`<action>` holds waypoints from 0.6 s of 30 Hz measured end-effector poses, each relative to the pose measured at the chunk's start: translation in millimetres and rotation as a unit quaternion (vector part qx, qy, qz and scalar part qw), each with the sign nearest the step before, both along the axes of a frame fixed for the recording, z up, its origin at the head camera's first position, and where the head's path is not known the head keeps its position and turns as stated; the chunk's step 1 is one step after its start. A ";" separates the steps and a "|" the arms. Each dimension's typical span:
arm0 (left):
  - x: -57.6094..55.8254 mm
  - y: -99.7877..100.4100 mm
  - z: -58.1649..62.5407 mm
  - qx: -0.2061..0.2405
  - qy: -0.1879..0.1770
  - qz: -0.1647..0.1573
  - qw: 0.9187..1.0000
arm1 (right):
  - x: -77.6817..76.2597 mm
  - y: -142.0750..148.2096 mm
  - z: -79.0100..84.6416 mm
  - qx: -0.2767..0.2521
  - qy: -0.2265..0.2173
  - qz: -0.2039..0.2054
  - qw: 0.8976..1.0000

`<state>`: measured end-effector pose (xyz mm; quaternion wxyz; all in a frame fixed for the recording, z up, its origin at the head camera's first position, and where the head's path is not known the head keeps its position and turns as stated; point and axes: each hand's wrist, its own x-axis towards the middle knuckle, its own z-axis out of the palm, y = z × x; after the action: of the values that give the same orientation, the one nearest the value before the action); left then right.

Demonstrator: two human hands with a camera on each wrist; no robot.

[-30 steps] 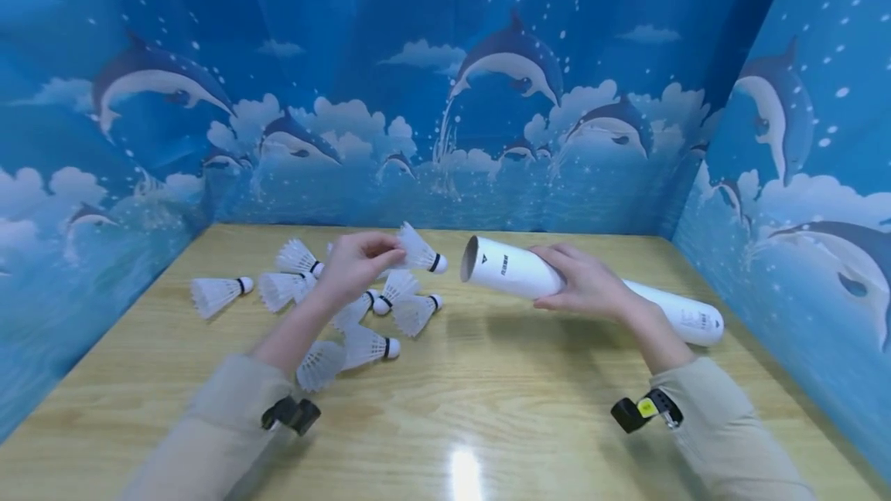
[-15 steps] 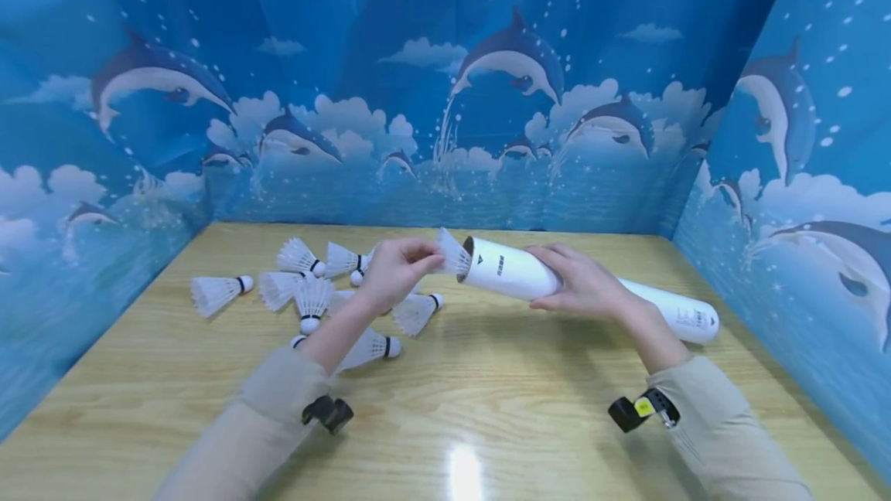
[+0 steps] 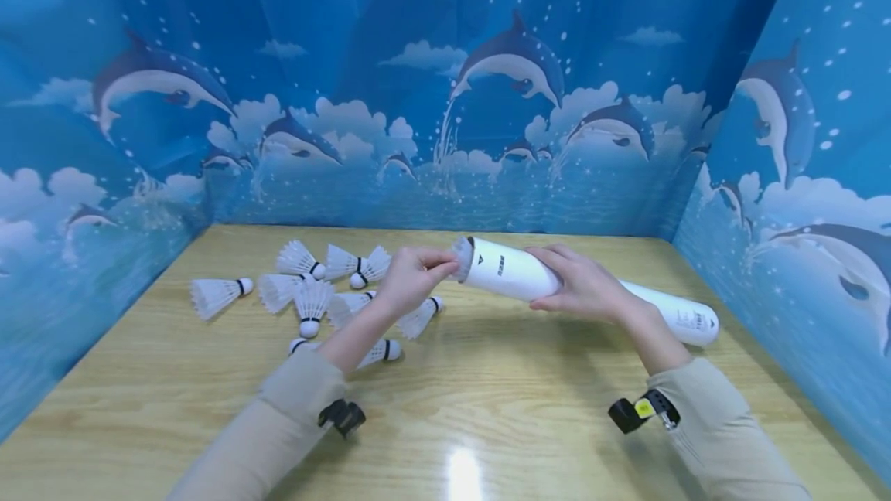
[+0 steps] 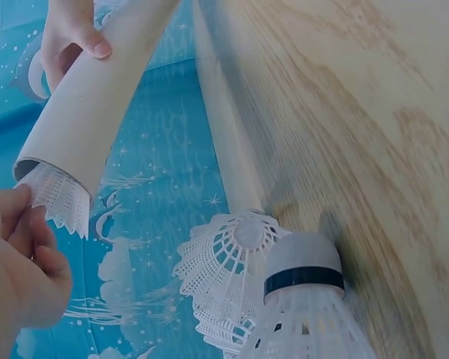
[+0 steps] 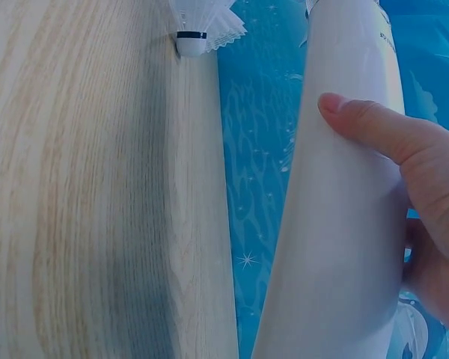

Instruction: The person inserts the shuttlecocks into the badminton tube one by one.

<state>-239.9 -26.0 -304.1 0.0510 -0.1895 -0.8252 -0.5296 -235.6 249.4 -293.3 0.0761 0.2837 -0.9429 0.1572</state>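
Note:
My left hand (image 3: 412, 278) pinches the skirt of a white shuttlecock (image 4: 60, 196), most of which sits inside the near mouth of a white cardboard tube (image 3: 511, 269). Only the skirt's rim sticks out; its cork end is hidden. My right hand (image 3: 581, 282) grips the tube around its middle, thumb on the near side in the right wrist view, and holds its open end raised toward the left. On the table left of the tube lie several loose shuttlecocks (image 3: 311, 301), some partly behind my left forearm.
The wooden table (image 3: 487, 408) carries everything. Blue curtains with dolphins (image 3: 508, 60) stand at its back and sides. One shuttlecock (image 3: 217, 296) lies apart at the far left. Black wrist cameras (image 3: 341, 414) hang from both sleeves.
The left hand has moved right, carrying the shuttlecock from the pile to the tube, and its cork end has gone inside. The right hand and tube have hardly moved.

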 end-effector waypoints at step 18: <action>-2.1 11.5 -1.4 -0.059 0.031 -0.020 0.998 | -1.1 1.6 -0.5 0.004 -0.014 -0.009 1.000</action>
<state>-242.0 -14.5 -305.5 0.0544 -0.2252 -0.8489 -0.4752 -236.7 251.0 -293.7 0.0631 0.2736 -0.9469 0.1568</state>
